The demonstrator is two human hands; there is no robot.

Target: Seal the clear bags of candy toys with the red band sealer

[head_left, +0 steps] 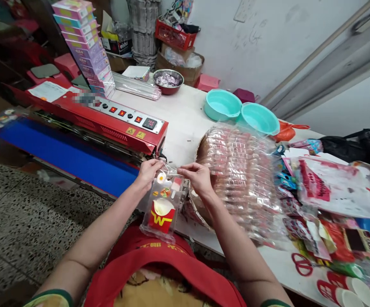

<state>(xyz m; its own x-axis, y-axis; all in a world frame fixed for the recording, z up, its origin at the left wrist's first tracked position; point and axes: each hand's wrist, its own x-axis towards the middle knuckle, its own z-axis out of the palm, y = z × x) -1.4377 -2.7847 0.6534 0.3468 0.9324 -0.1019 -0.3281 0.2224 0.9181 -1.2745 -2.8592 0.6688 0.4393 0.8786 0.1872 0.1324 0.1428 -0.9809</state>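
Note:
Both my hands pinch the top edge of a clear plastic packet that holds a red fries-box toy and small food-shaped pieces. My left hand grips its upper left corner, fingers closed. My right hand grips the upper right corner, fingers closed too. The packet hangs in front of my chest, just off the right end of a red sealing machine with a blue conveyor belt.
A large stack of filled clear packets lies right of my hands on the white table. Two teal basins, a metal bowl, stacked pastel boxes and loose toy packaging crowd the table. Speckled floor lies at left.

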